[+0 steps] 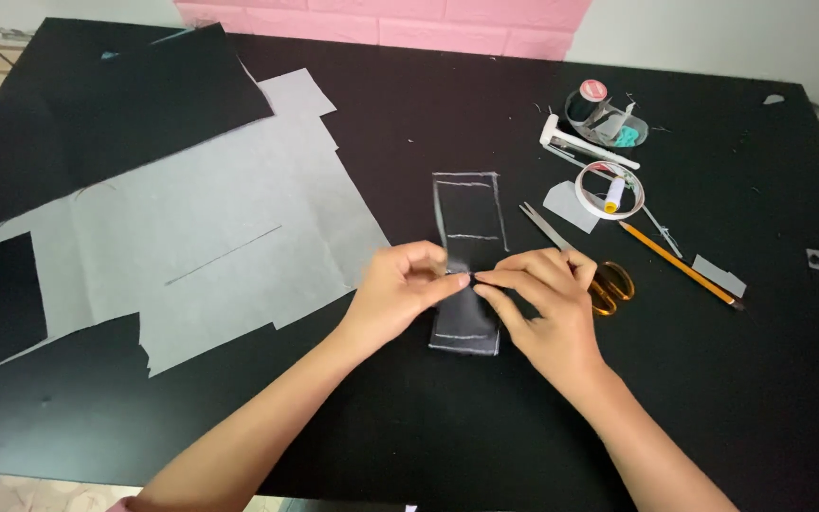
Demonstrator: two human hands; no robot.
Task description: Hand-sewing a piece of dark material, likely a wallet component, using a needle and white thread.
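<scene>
A narrow strip of black fabric [468, 204] with pale chalk lines lies upright on the black table [409, 417]. My left hand [400, 289] pinches the strip's middle with thumb and fingers. My right hand [542, 303] meets it from the right, fingertips pressed on the same fold. The strip's lower end [464, 337] shows below the hands. Part of the strip's middle is hidden under my fingers.
A large grey paper pattern [201, 237] and black fabric pieces [106, 104] cover the left. To the right lie orange-handled scissors [609, 284], a pencil [680, 264], a tape roll [609, 190], a white tool [580, 147] and a small dish [609, 118].
</scene>
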